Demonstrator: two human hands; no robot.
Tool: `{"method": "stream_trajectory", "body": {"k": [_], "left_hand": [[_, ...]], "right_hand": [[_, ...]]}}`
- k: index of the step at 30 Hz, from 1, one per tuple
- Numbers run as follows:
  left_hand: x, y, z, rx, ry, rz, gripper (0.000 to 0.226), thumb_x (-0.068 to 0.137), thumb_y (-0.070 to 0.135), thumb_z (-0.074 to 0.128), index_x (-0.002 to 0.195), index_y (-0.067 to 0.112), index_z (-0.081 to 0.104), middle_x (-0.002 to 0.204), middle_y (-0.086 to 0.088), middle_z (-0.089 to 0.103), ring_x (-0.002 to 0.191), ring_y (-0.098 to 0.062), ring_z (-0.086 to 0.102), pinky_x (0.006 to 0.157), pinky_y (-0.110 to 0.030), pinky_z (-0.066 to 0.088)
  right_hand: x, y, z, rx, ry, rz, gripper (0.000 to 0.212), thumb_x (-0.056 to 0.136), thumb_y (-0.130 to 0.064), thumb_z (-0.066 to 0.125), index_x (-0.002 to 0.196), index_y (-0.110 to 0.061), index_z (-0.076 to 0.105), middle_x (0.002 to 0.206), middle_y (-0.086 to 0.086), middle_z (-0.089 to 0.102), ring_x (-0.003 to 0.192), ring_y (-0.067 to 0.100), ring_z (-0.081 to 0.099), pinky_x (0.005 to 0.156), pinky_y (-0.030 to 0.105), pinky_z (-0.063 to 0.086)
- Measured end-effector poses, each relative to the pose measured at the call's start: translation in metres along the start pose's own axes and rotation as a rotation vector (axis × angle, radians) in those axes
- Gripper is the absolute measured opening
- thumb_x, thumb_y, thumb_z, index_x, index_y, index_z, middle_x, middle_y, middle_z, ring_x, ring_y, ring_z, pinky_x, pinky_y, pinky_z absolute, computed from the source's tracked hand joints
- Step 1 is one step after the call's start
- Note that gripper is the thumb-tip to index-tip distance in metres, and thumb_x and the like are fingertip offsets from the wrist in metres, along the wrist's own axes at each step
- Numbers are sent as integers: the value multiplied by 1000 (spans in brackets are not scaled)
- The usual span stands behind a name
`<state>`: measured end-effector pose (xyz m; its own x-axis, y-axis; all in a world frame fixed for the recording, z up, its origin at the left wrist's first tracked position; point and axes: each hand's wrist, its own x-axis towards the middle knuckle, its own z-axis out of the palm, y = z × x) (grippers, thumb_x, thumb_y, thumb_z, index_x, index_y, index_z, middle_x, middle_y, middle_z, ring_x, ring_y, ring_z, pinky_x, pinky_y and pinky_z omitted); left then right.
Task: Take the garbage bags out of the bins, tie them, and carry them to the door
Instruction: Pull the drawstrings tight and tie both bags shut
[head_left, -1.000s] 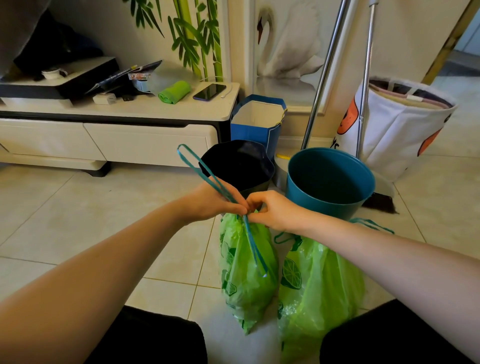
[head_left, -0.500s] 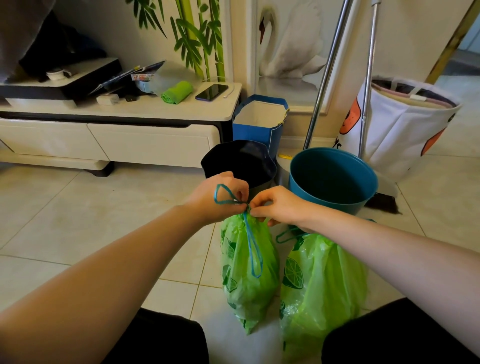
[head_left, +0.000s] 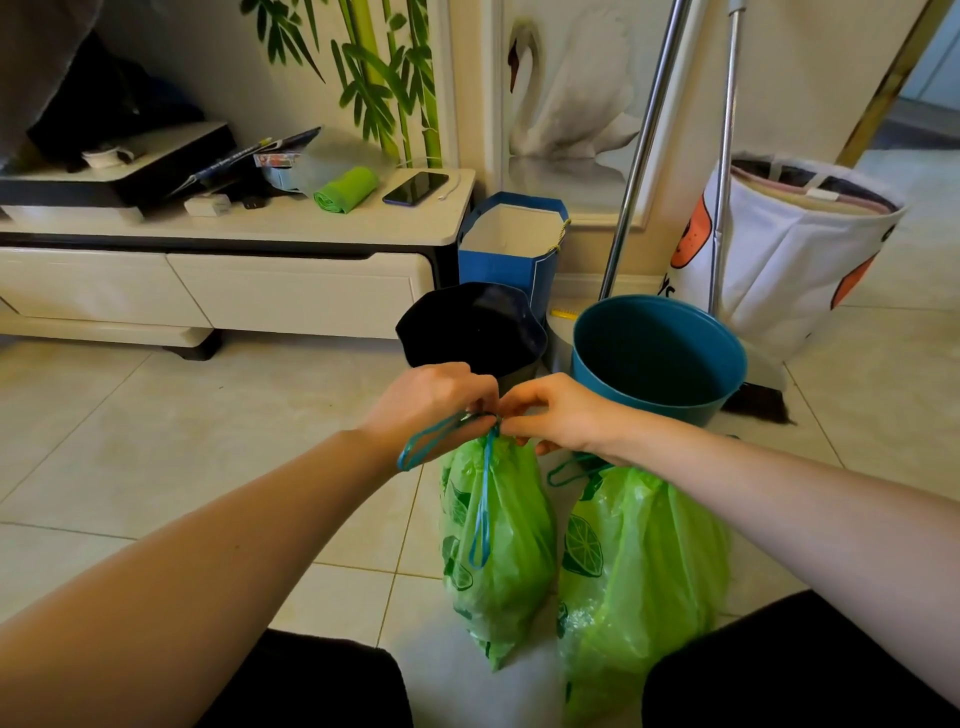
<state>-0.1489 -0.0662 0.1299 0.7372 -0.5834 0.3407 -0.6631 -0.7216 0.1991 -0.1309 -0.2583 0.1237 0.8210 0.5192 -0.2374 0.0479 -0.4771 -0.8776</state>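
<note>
Both hands meeting above the gathered neck of the left green garbage bag, standing on the tiled floor just before the dark bin. Left hand closed, fingers pinching the blue drawstring, one loop trailing beneath the wrist, another hanging down the bag's front. Right hand pinching the same string at the knot, fingertips touching those of the left. Second green garbage bag just beside, in front of the teal bin.
</note>
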Motion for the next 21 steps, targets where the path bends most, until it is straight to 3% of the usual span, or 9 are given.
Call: {"method": "stream_trajectory", "body": {"k": [7, 13, 16, 21], "left_hand": [[-2, -3, -4, -152, -10, -87, 11, 78, 24, 75, 82, 16, 70, 77, 2, 70, 72, -11, 66, 66, -30, 56], [-2, -1, -3, -261, -7, -231, 10, 76, 23, 78, 82, 16, 73, 81, 5, 73, 77, -8, 70, 72, -17, 55], [-3, -1, -3, -294, -10, -284, 8, 75, 25, 79, 78, 21, 73, 79, 6, 74, 76, -7, 70, 72, -30, 58], [-3, -3, -4, -304, -12, -314, 10, 74, 25, 80, 76, 20, 73, 78, 4, 74, 74, -9, 69, 70, -33, 58]], "right_hand": [[0, -4, -2, -15, 30, -19, 10, 85, -17, 66, 95, -16, 69, 80, -4, 64, 73, 9, 58, 61, 22, 49], [4, -8, 4, -20, 98, -30, 8, 87, -12, 58, 89, -15, 65, 78, -2, 61, 73, 10, 57, 59, 18, 46], [5, -9, 6, 2, 143, -79, 8, 84, -3, 62, 90, -5, 66, 73, -1, 63, 65, 5, 58, 56, 7, 44], [10, -11, 9, 7, 178, -117, 12, 80, 0, 65, 78, -12, 63, 67, -3, 61, 61, 5, 57, 60, 12, 46]]}}
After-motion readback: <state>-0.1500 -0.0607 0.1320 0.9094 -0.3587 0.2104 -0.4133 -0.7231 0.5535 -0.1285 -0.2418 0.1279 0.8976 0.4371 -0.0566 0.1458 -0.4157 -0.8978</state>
